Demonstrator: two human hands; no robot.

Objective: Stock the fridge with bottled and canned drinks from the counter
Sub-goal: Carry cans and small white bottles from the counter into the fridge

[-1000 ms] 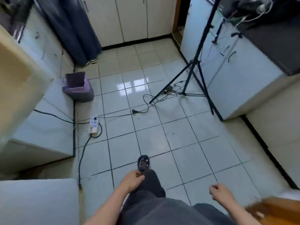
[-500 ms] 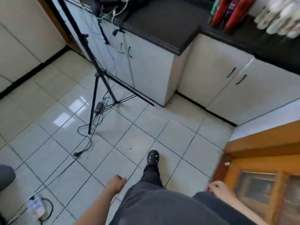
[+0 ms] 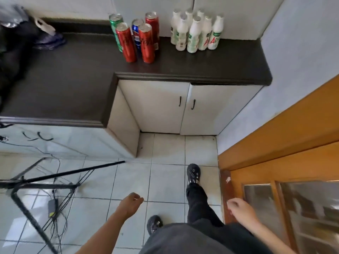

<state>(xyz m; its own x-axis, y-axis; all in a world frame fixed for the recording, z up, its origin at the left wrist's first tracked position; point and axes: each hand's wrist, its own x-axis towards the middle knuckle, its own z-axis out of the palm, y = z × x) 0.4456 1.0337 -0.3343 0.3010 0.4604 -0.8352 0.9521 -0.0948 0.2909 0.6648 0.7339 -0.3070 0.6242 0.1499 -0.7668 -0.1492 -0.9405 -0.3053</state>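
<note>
Canned drinks (image 3: 135,35) stand upright in a tight cluster on the dark counter (image 3: 73,74), close to its back edge. Count: five cans.
- One green can (image 3: 116,28) at the left of the cluster.
- One blue can (image 3: 136,31) in the middle.
- Three red cans (image 3: 146,44), two at the front and one at the rear right.

White bottles (image 3: 196,30) with green and red labels stand upright in a second cluster toward the back right corner of the counter, just beside the cans but apart from them. Labels are too blurred to read.

Left hand (image 3: 131,201) hangs low over the tiled floor (image 3: 165,149), well short of the counter. Its fingers are loosely curled and it holds nothing. Right hand (image 3: 238,208) hangs beside the orange wooden door (image 3: 284,143), fingers likewise loosely curled and empty.

Two white cabinet doors (image 3: 183,107) with dark handles sit closed below the counter's front edge. One black shoe (image 3: 193,173) is forward on the tiles; the other shoe (image 3: 154,223) is back. A black tripod (image 3: 45,182) with loose cables occupies the floor at left. A dark, blurred object (image 3: 11,43) lies at the counter's far left.
</note>
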